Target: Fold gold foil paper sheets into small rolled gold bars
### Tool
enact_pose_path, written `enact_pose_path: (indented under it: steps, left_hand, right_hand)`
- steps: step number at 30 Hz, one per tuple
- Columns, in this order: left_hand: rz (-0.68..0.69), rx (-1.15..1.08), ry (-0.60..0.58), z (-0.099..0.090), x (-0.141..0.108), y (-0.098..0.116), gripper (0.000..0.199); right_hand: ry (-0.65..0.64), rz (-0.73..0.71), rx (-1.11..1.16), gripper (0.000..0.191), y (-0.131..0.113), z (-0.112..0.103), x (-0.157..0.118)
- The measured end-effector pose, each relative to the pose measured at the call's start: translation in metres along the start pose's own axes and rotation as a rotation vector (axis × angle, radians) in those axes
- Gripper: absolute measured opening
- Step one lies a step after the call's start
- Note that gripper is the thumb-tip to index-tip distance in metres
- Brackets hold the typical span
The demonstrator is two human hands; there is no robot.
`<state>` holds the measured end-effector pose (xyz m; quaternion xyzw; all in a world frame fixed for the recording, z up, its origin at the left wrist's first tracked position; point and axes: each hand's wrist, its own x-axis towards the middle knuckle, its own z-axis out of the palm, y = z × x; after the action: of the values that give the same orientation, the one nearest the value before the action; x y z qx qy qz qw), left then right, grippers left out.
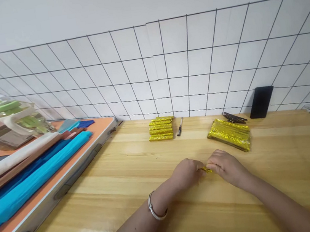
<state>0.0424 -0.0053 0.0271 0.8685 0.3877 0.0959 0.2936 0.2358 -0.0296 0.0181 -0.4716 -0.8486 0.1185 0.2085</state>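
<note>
Both hands meet over the wooden table, right of the middle of the head view. My left hand [187,173], with a silver bangle on its wrist, is closed on one end of a small gold foil strip [207,169]. Fingers of my right hand [227,168] pinch the strip's other end. Only a short piece shows between the hands; the rest is hidden by the fingers. Beyond my right hand lies a flat stack of gold foil sheets [229,134]. Farther back on the left, several narrow folded gold foil strips [160,131] lie in a row.
A pen [180,127] lies beside the row of strips. A dark hair clip [235,118] sits behind the foil stack, and a black phone [261,102] leans on the tiled wall. At left, a raised orange surface [99,133] bears blue paper rolls [44,173], a box [5,137] and a green-lidded jug [22,115].
</note>
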Motion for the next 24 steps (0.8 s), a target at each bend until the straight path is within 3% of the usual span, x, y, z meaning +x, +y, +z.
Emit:
enact_pose_path:
  steps: [10,15,20,24]
  left_hand:
    - [-0.042,-0.269,-0.093,0.003,0.002,-0.021,0.021]
    - [-0.093,-0.396,-0.147,0.002,0.002,-0.027,0.021]
    - [-0.127,-0.506,-0.108,0.001,0.003,-0.033,0.021]
    - [-0.118,-0.622,-0.084,0.005,0.006,-0.033,0.027]
  right_hand:
    - [-0.057,0.119,-0.093,0.031,0.012,-0.008,-0.004]
    - [0.007,0.191,-0.08,0.039,0.021,-0.008,-0.007]
    - [0.155,0.322,0.23,0.042,0.031,-0.011,-0.011]
    - [0.067,0.354,0.507,0.033,0.028,0.007,-0.011]
